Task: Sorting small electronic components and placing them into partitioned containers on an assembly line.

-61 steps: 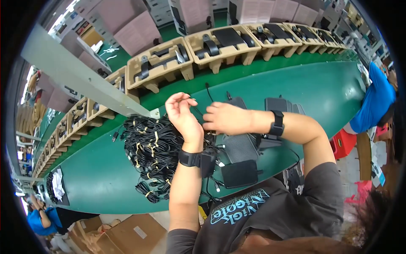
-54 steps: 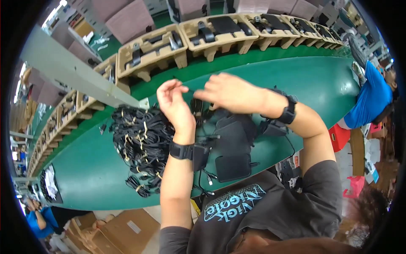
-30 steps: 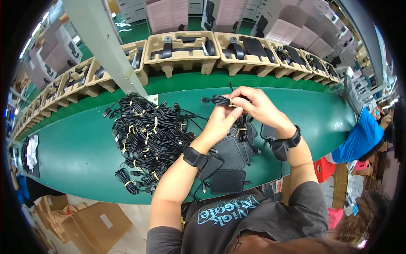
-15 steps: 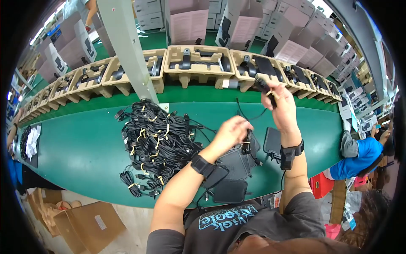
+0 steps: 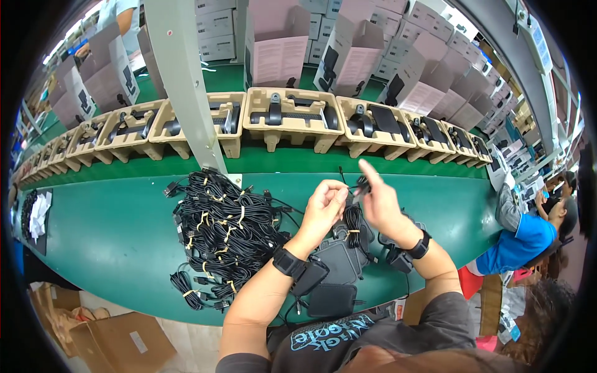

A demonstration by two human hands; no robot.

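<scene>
Work is laid out on a long, smooth green table (image 5: 112, 248), bordered at the far side by tan moulded-pulp trays (image 5: 293, 129). Left of centre, a heap of banded black cables (image 5: 230, 239) is placed. At centre, the right hand (image 5: 380, 204) is held partly open, index finger extended; the left hand's (image 5: 324, 205) fingertips are closed together. Whether the dark cable (image 5: 360, 184) between is gripped cannot be told. Nearer, one banded black bundle (image 5: 352, 222) is seen.

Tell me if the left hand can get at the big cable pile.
Probably yes: the cable pile lies on the green table left of the left hand, with nothing seen blocking the way, though it might first have to release the blurred dark cable, if held.
</scene>
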